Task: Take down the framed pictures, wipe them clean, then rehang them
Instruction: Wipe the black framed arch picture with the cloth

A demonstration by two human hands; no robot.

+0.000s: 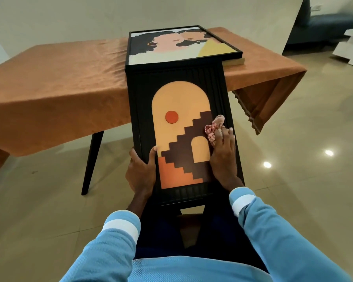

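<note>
The right hand (224,157) covers most of the cloth (213,127). Fingers of the left hand (141,169) disappear behind the left edge of the arch picture (181,123). Under the portrait picture (181,45), only a corner of a pale frame (233,62) shows. The left picture edge cuts off the table (49,88).

- Soft, even indoor light fills the room; brightness is moderate, with a warm cast.
- Two small white glare spots sit on the glossy beige tiled floor (293,180) at the right, like reflected lamps.
- A dim, diffuse shadow lies beneath the table draped in a rust-orange cloth (49,88).
- The black ribbed picture frame with a tan arch design (137,110) is the sharpest area; the light-blue knit sleeves (283,241) at the bottom look softer.
- Wide-angle distortion bows the table's edges and stretches the corners.
</note>
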